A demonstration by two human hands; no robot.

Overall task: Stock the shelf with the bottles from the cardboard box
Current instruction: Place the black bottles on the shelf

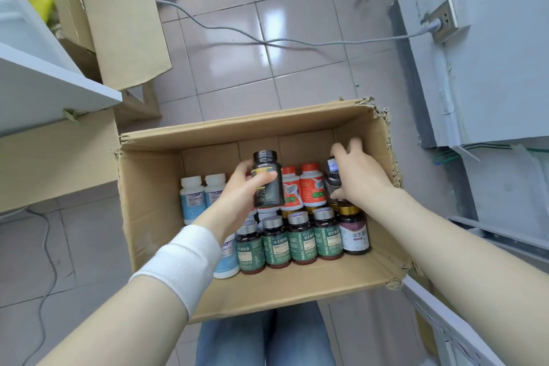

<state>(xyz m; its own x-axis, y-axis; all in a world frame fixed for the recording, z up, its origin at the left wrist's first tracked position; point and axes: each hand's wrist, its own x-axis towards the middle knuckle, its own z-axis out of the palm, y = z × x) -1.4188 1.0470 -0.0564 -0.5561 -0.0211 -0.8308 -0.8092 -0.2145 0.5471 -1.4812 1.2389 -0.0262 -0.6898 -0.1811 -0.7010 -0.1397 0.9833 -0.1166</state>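
An open brown cardboard box stands on the grey tiled floor in the lower middle of the frame, and it is filled with bottles standing upright. The left hand, with a white bandage wrap on its forearm, has its grip closed around a dark bottle with a black cap and a yellow label — this bottle is lifted above the others, at the centre of the box. The right hand reaches into the right side of the box, and its fingers are curled around another dark bottle; the hand covers most of it.

Between the two hands stand two white bottles with orange caps. In the front row stand four brown bottles with green labels and silver caps, and at the right of them a brown bottle with a gold cap. At the left side stand white bottles with pale blue labels.

A white shelf is at the left edge of the frame, well apart from the box.
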